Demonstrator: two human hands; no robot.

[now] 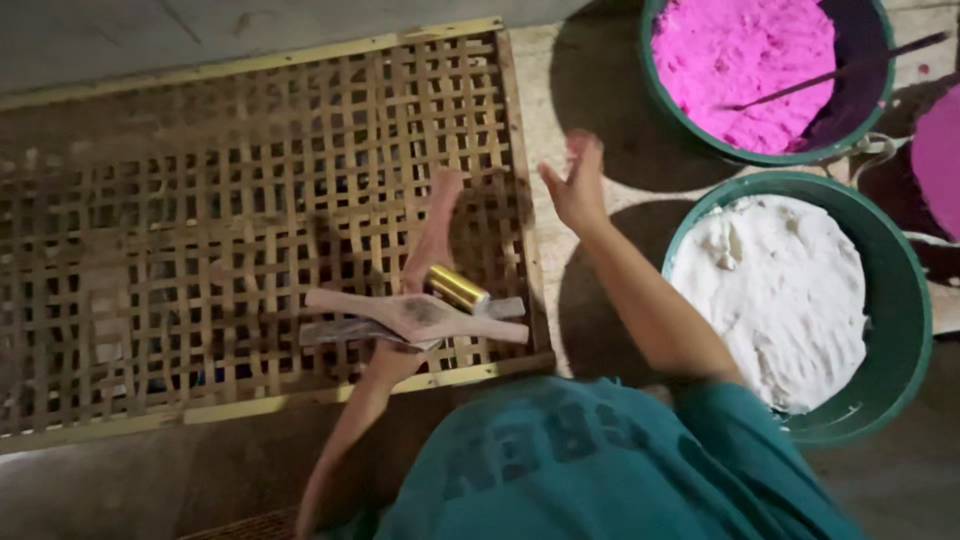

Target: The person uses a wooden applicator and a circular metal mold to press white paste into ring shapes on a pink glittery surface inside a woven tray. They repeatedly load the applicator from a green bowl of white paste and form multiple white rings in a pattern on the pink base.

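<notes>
1. The left hand (437,215) is raised over the right part of the woven bamboo rack (200,250). It is blurred, so I cannot tell whether its fingers are apart or closed, and nothing shows in it.
2. The right hand (577,180) hovers just past the rack's right edge, over the bare floor (600,110). Its fingers are spread and it holds nothing.
3. A wooden press tool (415,315) with a brass cylinder (457,288) lies on the rack near its lower right corner, just below the left hand. The tool's right tip reaches close to the frame edge.
4. A green tub of white dough (790,300) stands on the floor to the right, near the right forearm. A strip of open floor lies between it and the rack.
5. A green tub of pink powder (745,70) sits above it, with a thin stick (840,70) resting across it.
6. The rack's left and middle lattice has open room.
</notes>
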